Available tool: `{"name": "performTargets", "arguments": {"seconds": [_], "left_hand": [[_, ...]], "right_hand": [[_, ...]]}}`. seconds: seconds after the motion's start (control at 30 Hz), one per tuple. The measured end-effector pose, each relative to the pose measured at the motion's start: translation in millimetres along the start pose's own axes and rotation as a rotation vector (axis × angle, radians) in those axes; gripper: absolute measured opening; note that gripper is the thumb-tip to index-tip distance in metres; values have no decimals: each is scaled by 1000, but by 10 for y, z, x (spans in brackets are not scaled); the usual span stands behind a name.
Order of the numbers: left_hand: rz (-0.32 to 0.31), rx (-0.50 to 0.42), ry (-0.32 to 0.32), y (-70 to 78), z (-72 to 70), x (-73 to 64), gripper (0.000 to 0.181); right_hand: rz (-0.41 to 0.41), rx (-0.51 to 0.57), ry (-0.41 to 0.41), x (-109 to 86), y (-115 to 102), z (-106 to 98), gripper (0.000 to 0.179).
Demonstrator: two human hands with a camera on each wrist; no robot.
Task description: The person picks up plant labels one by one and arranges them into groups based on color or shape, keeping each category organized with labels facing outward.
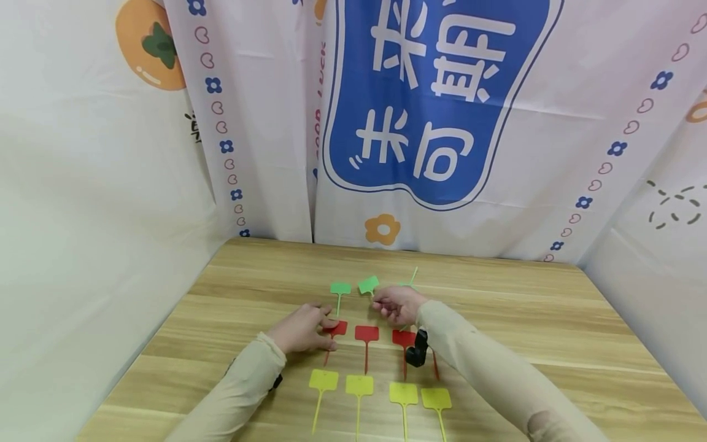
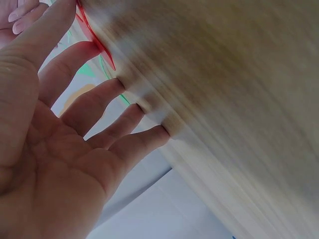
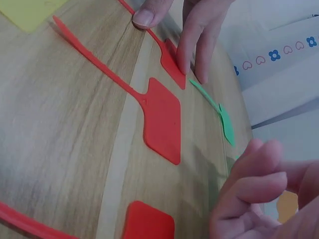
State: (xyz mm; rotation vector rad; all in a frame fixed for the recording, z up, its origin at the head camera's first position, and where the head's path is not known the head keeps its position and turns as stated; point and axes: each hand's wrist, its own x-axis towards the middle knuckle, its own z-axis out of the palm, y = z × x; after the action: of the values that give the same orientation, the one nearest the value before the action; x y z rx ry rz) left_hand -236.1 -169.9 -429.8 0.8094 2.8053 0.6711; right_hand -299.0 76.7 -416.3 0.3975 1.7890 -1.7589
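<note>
In the head view my left hand (image 1: 301, 329) rests on the leftmost red T-shaped plant label (image 1: 338, 328), fingers spread at its head. Its thumb touches that label's stem, as the right wrist view shows. My right hand (image 1: 400, 304) has curled fingers and pinches the stem of a tilted green plant label (image 1: 368, 284); the grip itself is partly hidden. Left of it lies another green label (image 1: 340, 288), stem toward me. More green pieces show around the right hand, partly covered by it. Further red labels (image 1: 367, 333) lie below, one mostly under the right forearm.
Nearest me is a row of several yellow labels (image 1: 359, 385), stems toward the front. All lie on a wood-grain table (image 1: 232, 307). A printed white cloth (image 1: 270, 153) hangs behind the table, with white cloth at both sides.
</note>
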Motion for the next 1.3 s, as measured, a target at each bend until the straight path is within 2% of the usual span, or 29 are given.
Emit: {"name": "performTargets", "arguments": {"seconds": [0.1, 0.4, 0.7, 1.0, 1.3], "left_hand": [[-4, -2, -2, 5, -3, 2, 48], [-25, -7, -8, 27, -18, -1, 49], [-23, -12, -2, 5, -7, 11, 48], [-29, -17, -4, 0, 4, 6, 48], [-29, -18, -8, -3, -7, 10, 49]], "right_hand": [[-2, 4, 17, 15, 5, 2, 20], [2, -18, 43, 71, 23, 27, 22], [30, 20, 32, 89, 51, 75, 21], [49, -44, -15, 87, 55, 98, 20], [54, -8, 4, 93, 60, 172, 16]]}}
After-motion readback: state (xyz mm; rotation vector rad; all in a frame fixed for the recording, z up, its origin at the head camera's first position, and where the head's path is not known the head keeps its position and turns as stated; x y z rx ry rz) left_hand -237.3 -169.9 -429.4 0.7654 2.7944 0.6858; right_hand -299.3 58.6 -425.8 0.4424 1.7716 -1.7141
